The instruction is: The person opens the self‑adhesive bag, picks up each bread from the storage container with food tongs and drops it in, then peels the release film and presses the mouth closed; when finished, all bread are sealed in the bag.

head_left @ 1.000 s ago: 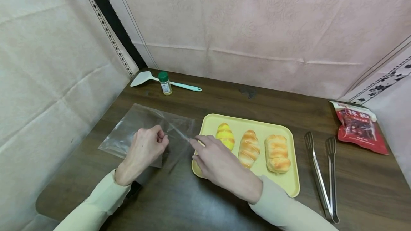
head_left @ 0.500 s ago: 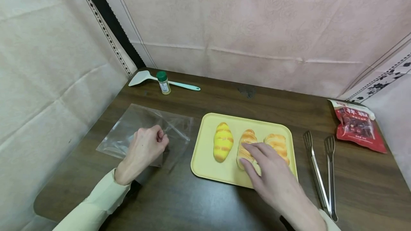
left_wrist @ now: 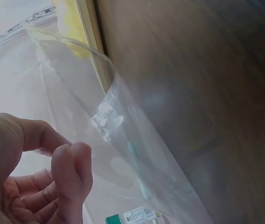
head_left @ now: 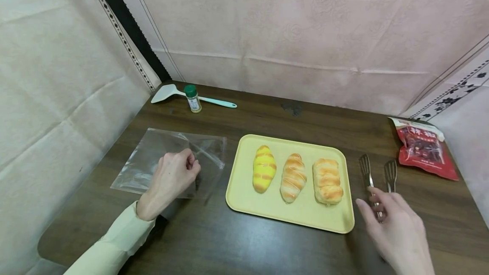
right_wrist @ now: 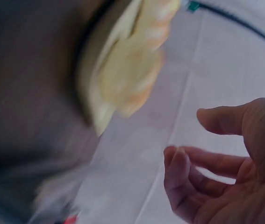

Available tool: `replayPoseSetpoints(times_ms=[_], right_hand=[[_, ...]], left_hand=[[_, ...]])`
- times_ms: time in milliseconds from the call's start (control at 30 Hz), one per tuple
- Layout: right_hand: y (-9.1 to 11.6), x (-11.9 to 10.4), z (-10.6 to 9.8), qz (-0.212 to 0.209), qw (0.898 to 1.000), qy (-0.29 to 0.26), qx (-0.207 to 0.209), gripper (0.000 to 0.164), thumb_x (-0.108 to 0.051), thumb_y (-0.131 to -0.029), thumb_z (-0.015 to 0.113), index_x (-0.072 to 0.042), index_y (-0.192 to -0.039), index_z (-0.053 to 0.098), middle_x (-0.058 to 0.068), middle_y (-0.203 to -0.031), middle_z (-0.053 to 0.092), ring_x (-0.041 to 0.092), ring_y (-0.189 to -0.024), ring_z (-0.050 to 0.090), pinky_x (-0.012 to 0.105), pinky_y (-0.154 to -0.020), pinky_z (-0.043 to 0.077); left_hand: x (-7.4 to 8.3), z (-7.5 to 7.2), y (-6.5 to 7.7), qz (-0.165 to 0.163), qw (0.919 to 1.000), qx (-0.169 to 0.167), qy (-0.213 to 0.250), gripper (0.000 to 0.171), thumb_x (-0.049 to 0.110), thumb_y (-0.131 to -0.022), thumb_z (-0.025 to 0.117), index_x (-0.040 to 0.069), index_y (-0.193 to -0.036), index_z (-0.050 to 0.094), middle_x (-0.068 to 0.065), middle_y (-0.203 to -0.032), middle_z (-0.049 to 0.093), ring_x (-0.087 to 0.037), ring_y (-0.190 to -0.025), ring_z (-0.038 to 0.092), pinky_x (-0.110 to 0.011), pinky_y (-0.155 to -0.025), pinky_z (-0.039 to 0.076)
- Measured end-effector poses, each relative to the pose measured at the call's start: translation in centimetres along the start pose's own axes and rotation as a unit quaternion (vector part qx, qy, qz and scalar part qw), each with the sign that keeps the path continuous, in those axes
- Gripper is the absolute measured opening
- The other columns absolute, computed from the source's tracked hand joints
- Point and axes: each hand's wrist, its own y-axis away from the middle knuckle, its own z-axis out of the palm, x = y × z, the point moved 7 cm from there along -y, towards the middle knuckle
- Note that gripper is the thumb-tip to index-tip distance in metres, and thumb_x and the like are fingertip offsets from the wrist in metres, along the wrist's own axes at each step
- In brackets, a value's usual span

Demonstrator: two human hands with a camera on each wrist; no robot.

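On the left of the table, my left hand (head_left: 172,175) pinches a clear plastic zip bag (head_left: 147,156) between thumb and forefinger. In the left wrist view the transparent bag (left_wrist: 137,135) stands up from the fingers, with its zip side toward the tray. My right hand (head_left: 397,228) hovers over metal food tongs (head_left: 365,171) at the right. Its thumb and fingers are spread apart and hold nothing. The tongs' lower part is hidden by that hand. In the right wrist view the right hand (right_wrist: 221,163) also shows a gap between thumb and fingers.
A yellow tray (head_left: 290,215) bears a yellow bread roll (head_left: 264,169), a twisted roll (head_left: 293,178) and a wider loaf (head_left: 327,181). Behind stand a green-capped shaker (head_left: 193,99) and a pale turquoise spatula (head_left: 217,102). A red snack packet (head_left: 422,147) lies far right.
My right hand has left the bag's edge, crossed rightward over the tray and come above the tongs. The left hand has stayed in place with the bag, which lies slightly flatter.
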Motion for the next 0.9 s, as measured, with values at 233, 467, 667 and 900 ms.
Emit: replayPoseSetpoints(times_ms=[233,467,667,900], right_hand=[[0.1,6.5,0.9,0.126,0.984,0.075,-0.101,0.064,-0.031,-0.099,0.075,0.016,-0.139,0.056,0.041,-0.126,0.055,0.058,-0.112,0.057,0.071,-0.086,0.047],[0.2,9.4,2.9,0.192,0.949,0.102,-0.228,0.095,-0.047,-0.104,0.069,0.028,-0.150,0.033,0.053,-0.139,0.037,0.070,-0.129,0.040,0.078,-0.105,0.041],[0.2,10.1,4.0,0.180,0.933,0.111,-0.292,0.104,-0.056,-0.105,0.064,0.033,-0.147,0.031,0.059,-0.139,0.038,0.073,-0.125,0.045,0.078,-0.100,0.046],[-0.1,10.6,4.7,0.178,0.924,0.107,-0.322,0.098,-0.052,-0.105,0.064,0.033,-0.143,0.034,0.058,-0.135,0.045,0.073,-0.122,0.049,0.077,-0.098,0.048]], left_hand=[[0.1,0.0,0.1,0.010,0.9999,0.008,-0.006,0.018,0.002,-0.090,0.069,0.008,-0.074,0.062,-0.002,-0.062,0.057,-0.015,-0.052,0.048,-0.030,-0.053,0.041],[0.1,0.0,0.0,0.011,0.9999,0.006,-0.008,0.018,0.002,-0.090,0.070,0.008,-0.075,0.063,-0.002,-0.062,0.057,-0.015,-0.053,0.048,-0.030,-0.053,0.042],[0.2,-0.1,0.0,0.017,0.9998,0.012,-0.003,0.018,0.002,-0.091,0.070,0.008,-0.075,0.062,-0.002,-0.062,0.056,-0.014,-0.052,0.047,-0.030,-0.054,0.042],[0.2,-0.1,0.0,0.026,0.9995,0.017,-0.004,0.018,0.001,-0.090,0.070,0.008,-0.075,0.062,-0.001,-0.061,0.056,-0.013,-0.052,0.046,-0.029,-0.053,0.041]])
